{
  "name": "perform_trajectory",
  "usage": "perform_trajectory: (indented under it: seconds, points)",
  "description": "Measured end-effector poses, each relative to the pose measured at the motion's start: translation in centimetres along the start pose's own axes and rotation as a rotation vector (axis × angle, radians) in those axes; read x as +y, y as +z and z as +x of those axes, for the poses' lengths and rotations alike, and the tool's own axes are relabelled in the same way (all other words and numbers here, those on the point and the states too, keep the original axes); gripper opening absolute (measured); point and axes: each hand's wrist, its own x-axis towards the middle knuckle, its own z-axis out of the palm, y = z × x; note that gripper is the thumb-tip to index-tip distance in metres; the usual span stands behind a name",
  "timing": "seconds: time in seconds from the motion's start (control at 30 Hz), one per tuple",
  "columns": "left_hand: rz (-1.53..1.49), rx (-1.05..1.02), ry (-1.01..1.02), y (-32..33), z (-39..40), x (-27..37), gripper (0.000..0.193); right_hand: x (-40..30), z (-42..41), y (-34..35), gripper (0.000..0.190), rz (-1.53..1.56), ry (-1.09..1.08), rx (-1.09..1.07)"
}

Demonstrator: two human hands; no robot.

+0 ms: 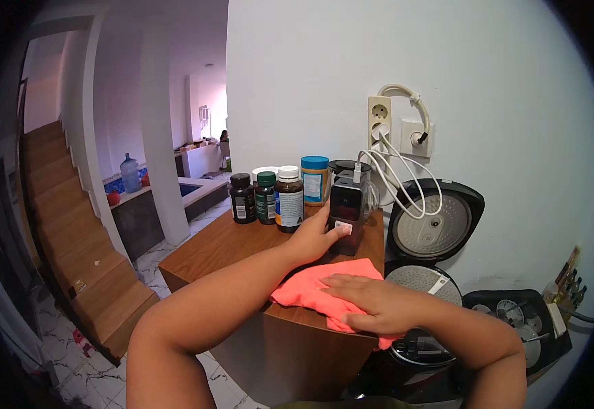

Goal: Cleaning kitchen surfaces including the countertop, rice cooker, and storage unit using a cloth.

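Note:
My left hand (321, 236) grips a tall black power bank (347, 204) by its lower part, with the thumb across a small white label. The power bank stands upright on a brown wooden cabinet top (210, 250), and a white cable plug (357, 173) sits in its upper end. Under my right hand (378, 301) lies a bunched coral-pink cloth (307, 289), pressed against the front right corner of the cabinet. Part of the cloth hangs over the front edge. Left of the power bank are a black bottle (242, 199), a green-capped bottle (265, 197) and a white-capped brown bottle (289, 204).
A blue-lidded jar (314, 179) stands behind the bottles. White cables (404, 204) loop from a wall power strip (379, 112) beside the cabinet. To the right, a rice cooker has its lid (432, 225) raised, near a dish rack (511, 301). Wooden stairs (82, 214) rise at left.

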Motion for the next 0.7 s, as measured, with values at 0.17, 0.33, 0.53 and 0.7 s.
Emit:
perform_trajectory:
  seconds: [0.17, 0.33, 0.53, 0.7]
  points:
    - [-0.237, -0.039, -0.019, -0.1, 0.5, 0.2, 0.055, 3.0, 3.8, 0.4, 0.068, 0.036, -0.035, -0.04]
    - [-0.302, 0.282, -0.101, -3.3, 0.5, 2.3, 0.035, 3.8, 7.2, 0.6, 0.061, 0.028, -0.097, 0.0]
    - [-0.191, 0.495, 0.084, -5.1, -3.0, 3.2, 0.019, 2.8, 9.0, 0.9, 0.055, -0.053, -0.132, -0.041]
    - [0.112, 0.655, 0.228, -6.6, -5.3, 2.3, 0.017, 0.1, 4.3, 2.1, 0.056, 0.019, -0.31, -0.012]
